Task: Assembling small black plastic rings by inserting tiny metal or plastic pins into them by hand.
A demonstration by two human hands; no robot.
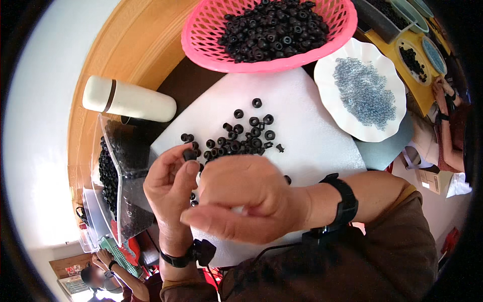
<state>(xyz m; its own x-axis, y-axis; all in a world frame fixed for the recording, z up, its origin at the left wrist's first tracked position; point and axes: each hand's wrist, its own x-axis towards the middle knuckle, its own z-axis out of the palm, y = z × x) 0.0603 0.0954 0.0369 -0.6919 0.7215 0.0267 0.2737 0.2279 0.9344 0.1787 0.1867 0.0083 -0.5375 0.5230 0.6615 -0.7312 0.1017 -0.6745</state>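
Between the thumb and fingertips of my left hand (pixel 173 189) is a small black rubber grommet (pixel 189 154). My right hand (pixel 246 199) passes in front, beside the left, its fingers curled and its thumb laid across below. Whatever the right fingers hold, if anything, is hidden; only a pale spot shows between thumb and palm. Beyond both hands, a loose pile of black grommets (pixel 235 143) is spread on a white foam sheet (pixel 307 126), some upright, some lying with their holes up. The right hand covers the pile's near part.
A pink latticed basket (pixel 211 59) heaped with black grommets stands at the back. To its right, a white scalloped plate (pixel 327 85) holds small clear bluish rings (pixel 365 93). At left are a cream thermos (pixel 138 102) and a clear bin (pixel 121 176) of black parts. Other people work at both sides.
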